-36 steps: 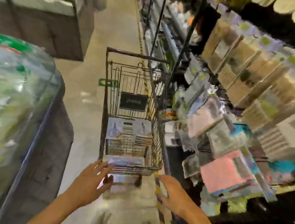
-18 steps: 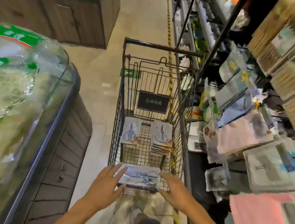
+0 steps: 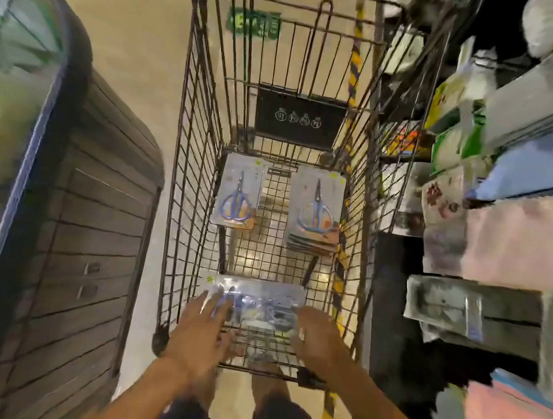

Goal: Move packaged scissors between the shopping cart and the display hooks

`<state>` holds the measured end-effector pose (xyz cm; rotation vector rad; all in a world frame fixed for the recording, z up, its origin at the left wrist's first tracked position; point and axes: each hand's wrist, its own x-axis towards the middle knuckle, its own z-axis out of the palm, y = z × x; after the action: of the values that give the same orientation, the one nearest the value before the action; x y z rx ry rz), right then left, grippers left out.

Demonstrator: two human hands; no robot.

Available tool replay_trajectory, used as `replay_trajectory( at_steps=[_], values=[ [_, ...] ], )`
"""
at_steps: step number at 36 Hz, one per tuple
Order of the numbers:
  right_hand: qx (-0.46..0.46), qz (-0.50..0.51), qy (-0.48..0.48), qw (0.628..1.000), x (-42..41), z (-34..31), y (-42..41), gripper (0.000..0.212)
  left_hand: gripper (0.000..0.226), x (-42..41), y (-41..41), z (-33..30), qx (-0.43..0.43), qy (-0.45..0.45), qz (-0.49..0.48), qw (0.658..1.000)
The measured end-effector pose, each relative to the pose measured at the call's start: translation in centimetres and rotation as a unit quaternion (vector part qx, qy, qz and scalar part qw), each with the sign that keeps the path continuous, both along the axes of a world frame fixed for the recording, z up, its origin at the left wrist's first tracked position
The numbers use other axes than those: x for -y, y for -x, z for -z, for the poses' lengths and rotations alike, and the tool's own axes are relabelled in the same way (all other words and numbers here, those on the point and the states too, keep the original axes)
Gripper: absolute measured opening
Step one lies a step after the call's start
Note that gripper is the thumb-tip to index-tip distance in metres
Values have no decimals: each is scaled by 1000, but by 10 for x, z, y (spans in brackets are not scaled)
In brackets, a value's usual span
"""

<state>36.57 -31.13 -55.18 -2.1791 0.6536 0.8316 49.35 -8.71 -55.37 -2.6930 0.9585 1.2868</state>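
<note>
My left hand (image 3: 200, 333) has its fingers (image 3: 214, 302) stretched out nearly straight and slightly spread, their tips lying on the left end of a flat clear-plastic pack of scissors (image 3: 257, 305) that lies crosswise at the near end of the cart; motion blur keeps me from telling whether any finger curls under its edge. My right hand (image 3: 317, 339) mirrors it on the pack's right end, fingers extended and relaxed, touching or just over the plastic, and I cannot tell whether it has a real hold either. Both forearms run down to the bottom of the view, with my dark-clothed legs between them. The pack sits inside the brown wire shopping cart (image 3: 189, 172), against its near wall. Farther in, on the cart floor, a single grey-carded pack of blue-handled scissors (image 3: 238, 196) lies on the left, and a short stack of the same carded scissors (image 3: 316, 210) lies on the right, the two well apart. A black sign plate (image 3: 299, 117) hangs on the cart's far wall. To the right stands a rack of blurred hanging packaged goods (image 3: 512, 188), pink and pale blue among them. To the left is a dark wood-panelled counter (image 3: 93, 233) with a curved glass front beside it.
</note>
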Motion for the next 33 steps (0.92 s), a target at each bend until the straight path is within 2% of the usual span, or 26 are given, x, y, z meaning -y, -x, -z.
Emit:
replay_trajectory(
  at_steps=[4,9,15,17,19,22,26,30,33],
  values=[
    [-31,16,-34,999,-2,51,-9,41,70,5,-8,28,-18,-14,3,1000],
    [-47,11,-29,998,-11,84,-29,63,75,5,-19,56,-51,-34,-27,998],
    [24,7,-40,999,-20,132,-46,75,84,0,-26,81,-51,-10,-48,997],
    [40,17,-42,998,-22,140,-50,75,79,-4,-25,91,-52,-3,-63,997],
    [43,-9,-32,999,-23,150,-50,73,76,-6,-23,97,-52,4,-65,997],
    [66,-45,23,997,-24,171,-44,77,90,-13,-17,106,-51,21,-53,997],
    [55,-35,67,996,-21,157,-47,64,87,-19,-12,114,-65,17,-62,996],
    [-17,-76,20,997,-15,142,-54,58,81,-21,-12,113,-107,12,-68,992],
    [-30,-102,-15,994,-10,141,-56,59,81,-21,-13,109,-118,8,-71,990]
  ],
)
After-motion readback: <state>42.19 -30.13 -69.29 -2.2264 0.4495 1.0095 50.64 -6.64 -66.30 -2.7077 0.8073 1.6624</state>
